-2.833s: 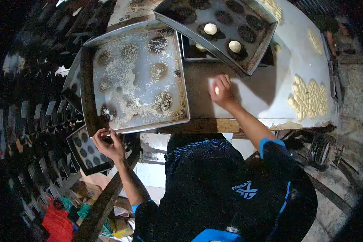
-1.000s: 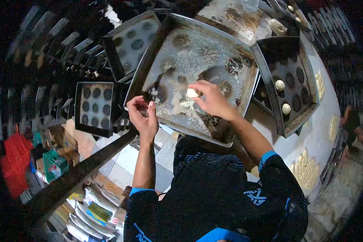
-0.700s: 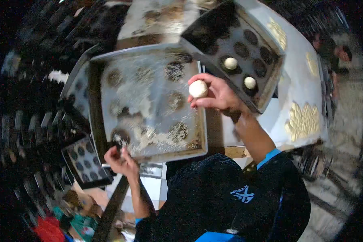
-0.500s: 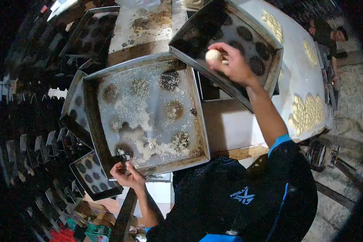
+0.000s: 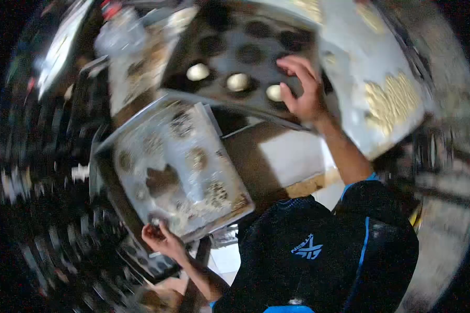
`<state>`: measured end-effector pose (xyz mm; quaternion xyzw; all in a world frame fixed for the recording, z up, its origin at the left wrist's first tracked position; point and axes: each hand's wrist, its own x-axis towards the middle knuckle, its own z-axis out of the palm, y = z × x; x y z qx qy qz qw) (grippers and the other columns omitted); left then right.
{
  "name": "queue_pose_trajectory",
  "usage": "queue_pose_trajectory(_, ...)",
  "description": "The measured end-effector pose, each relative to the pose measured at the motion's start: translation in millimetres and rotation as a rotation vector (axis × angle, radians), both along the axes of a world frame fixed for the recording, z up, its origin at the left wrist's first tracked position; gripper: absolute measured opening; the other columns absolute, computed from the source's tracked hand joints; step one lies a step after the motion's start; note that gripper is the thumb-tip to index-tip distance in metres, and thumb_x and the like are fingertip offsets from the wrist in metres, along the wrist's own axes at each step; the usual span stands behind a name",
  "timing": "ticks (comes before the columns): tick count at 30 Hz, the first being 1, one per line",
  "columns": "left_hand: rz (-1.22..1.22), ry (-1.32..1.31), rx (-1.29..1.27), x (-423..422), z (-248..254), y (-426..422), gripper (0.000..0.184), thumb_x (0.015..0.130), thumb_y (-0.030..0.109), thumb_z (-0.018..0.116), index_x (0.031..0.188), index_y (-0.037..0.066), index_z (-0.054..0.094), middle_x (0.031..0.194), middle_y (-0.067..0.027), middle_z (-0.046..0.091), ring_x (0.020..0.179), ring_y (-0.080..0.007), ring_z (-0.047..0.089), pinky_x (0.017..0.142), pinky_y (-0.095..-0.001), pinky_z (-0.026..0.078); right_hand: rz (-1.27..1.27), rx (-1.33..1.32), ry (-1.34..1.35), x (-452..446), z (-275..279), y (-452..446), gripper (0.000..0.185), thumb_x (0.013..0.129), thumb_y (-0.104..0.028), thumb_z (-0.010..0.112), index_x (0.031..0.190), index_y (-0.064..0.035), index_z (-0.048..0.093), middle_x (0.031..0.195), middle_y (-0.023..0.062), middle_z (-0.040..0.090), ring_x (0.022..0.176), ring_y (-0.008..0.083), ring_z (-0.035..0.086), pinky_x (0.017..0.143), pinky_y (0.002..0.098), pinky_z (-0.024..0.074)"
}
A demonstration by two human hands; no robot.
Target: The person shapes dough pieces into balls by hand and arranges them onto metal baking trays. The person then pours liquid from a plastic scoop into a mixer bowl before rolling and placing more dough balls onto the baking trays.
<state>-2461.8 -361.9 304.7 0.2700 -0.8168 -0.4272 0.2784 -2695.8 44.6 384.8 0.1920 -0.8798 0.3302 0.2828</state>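
Three pale dough balls lie in a row along the near side of a dark baking tray (image 5: 248,53): the left ball (image 5: 198,72), the middle ball (image 5: 238,82) and the right ball (image 5: 274,93). My right hand (image 5: 307,96) is over this tray, fingers and thumb apart, with the thumb tip close to the right ball; touching or not, I cannot tell. A second tray (image 5: 227,215), strewn with small pale seeds, sits nearer me. At its near left corner my left hand (image 5: 166,242) has its fingers curled about the rim, though blur softens the grip.
Rows of shaped dough pieces (image 5: 394,101) rest on the pale table (image 5: 344,57) at the right. Clear plastic (image 5: 119,36) with a red part stands at the far left. Blurred dark racks (image 5: 42,182) fill the left side.
The dough ball in my right hand is released, and three balls now show in the dark tray. My view has shifted. A larger bare patch shows among the seeds.
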Motion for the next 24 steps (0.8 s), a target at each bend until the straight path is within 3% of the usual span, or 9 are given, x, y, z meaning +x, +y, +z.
queue_pose_trajectory(5, -0.647, 0.151, 0.06, -55, 22, 145, 0.053, 0.071, 0.022, 0.077, 0.113, 0.0, 0.054, 0.101, -0.0099, 0.053, 0.089, -0.0239, 0.049, 0.083, -0.0381, 0.04, -0.12, -0.193, -0.26, 134, -94, 106, 0.013, 0.074, -0.004, 0.061, 0.086, -0.0029, 0.059, 0.084, 0.013, 0.06, 0.076, 0.0303, 0.058, 0.072, 0.0381, 0.0489)
queue_pose_trajectory(11, -2.239, -0.163, -0.098, -154, 126, 452, 0.07, 0.058, 0.029, 0.081, 0.119, 0.004, 0.057, 0.119, -0.0206, 0.054, 0.113, -0.0364, 0.049, 0.098, -0.0436, 0.039, -0.74, -0.389, -0.377, 223, -135, 265, 0.008, 0.073, -0.004, 0.062, 0.081, -0.0046, 0.06, 0.076, 0.0105, 0.056, 0.075, 0.0288, 0.059, 0.07, 0.0372, 0.0492)
queue_pose_trajectory(13, -2.155, -0.414, 0.241, -179, 79, 551, 0.057, 0.07, 0.027, 0.078, 0.119, 0.006, 0.057, 0.118, -0.0193, 0.056, 0.112, -0.0345, 0.051, 0.098, -0.0429, 0.04, -0.763, -0.242, -0.373, 241, -204, 321, 0.008, 0.074, -0.005, 0.062, 0.083, -0.0056, 0.06, 0.075, 0.0098, 0.057, 0.074, 0.027, 0.06, 0.069, 0.0359, 0.0495)
queue_pose_trajectory(14, -2.014, -0.353, 0.476, -196, 40, 602, 0.047, 0.08, 0.026, 0.072, 0.121, 0.009, 0.057, 0.116, -0.0185, 0.058, 0.109, -0.0307, 0.054, 0.093, -0.0409, 0.044, -0.565, -0.998, -0.383, 245, -290, 342, 0.011, 0.074, -0.006, 0.063, 0.083, -0.0065, 0.059, 0.074, 0.0096, 0.057, 0.074, 0.0261, 0.059, 0.068, 0.0356, 0.0482)
queue_pose_trajectory(15, -1.926, -0.321, 0.441, -223, 9, 655, 0.046, 0.084, 0.027, 0.07, 0.122, 0.008, 0.056, 0.115, -0.0178, 0.059, 0.106, -0.0277, 0.057, 0.087, -0.0397, 0.049, -0.565, -1.031, -0.366, 246, -293, 336, 0.011, 0.074, -0.006, 0.063, 0.083, -0.0065, 0.059, 0.074, 0.0096, 0.057, 0.074, 0.0261, 0.059, 0.068, 0.0356, 0.0482)
queue_pose_trajectory(16, -1.838, -0.229, -0.024, -259, -32, 709, 0.044, 0.085, 0.027, 0.068, 0.124, 0.009, 0.056, 0.117, -0.0185, 0.059, 0.105, -0.0272, 0.058, 0.081, -0.0397, 0.052, -0.604, -0.945, -0.312, 247, -283, 328, 0.012, 0.073, -0.007, 0.063, 0.084, -0.0068, 0.06, 0.074, 0.0102, 0.057, 0.074, 0.0265, 0.059, 0.066, 0.0358, 0.0475)
queue_pose_trajectory(19, -1.668, -0.089, -0.235, -309, -84, 782, 0.035, 0.086, 0.027, 0.065, 0.118, 0.012, 0.059, 0.109, -0.0154, 0.06, 0.096, -0.0295, 0.06, 0.074, -0.0415, 0.052, -0.622, -0.362, -0.348, 247, -180, 336, 0.017, 0.069, -0.009, 0.066, 0.086, -0.0073, 0.061, 0.074, 0.0109, 0.058, 0.071, 0.0279, 0.059, 0.062, 0.0371, 0.0466)
queue_pose_trajectory(21, -1.778, 0.815, -0.857, -320, -97, 809, 0.03, 0.085, 0.026, 0.066, 0.112, 0.013, 0.061, 0.099, -0.013, 0.06, 0.079, -0.0293, 0.058, 0.063, -0.0399, 0.049, -0.732, -0.456, -0.231, 243, -183, 329, 0.014, 0.069, -0.01, 0.066, 0.082, -0.0074, 0.06, 0.07, 0.0102, 0.057, 0.066, 0.0286, 0.058, 0.059, 0.038, 0.0454)
queue_pose_trajectory(24, -1.911, 0.535, -0.806, -317, -94, 825, 0.029, 0.083, 0.026, 0.069, 0.108, 0.012, 0.061, 0.09, -0.0101, 0.06, 0.064, -0.0277, 0.054, 0.053, -0.0375, 0.045, -0.701, -0.396, -0.348, 251, -168, 341, 0.011, 0.072, -0.007, 0.064, 0.081, -0.0061, 0.058, 0.069, 0.0097, 0.057, 0.064, 0.0264, 0.059, 0.058, 0.0359, 0.046)
